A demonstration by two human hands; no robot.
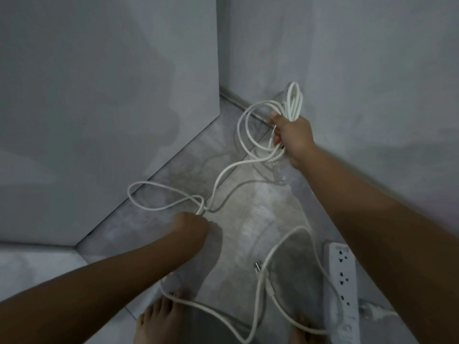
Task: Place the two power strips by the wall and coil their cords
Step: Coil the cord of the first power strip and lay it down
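My right hand is raised near the right wall and grips a bundle of white cord loops. From that bundle the white cord runs down to my left hand, which is closed on it where a loose loop sticks out to the left. More cord trails over the floor toward my feet. A white plug with metal pins lies on the floor. One white power strip lies on the floor along the right wall. A second strip is not in view.
Grey walls meet in a corner ahead, with a grey panel on the left. My bare feet stand on the grey concrete floor, with cord lying across them. The light is dim.
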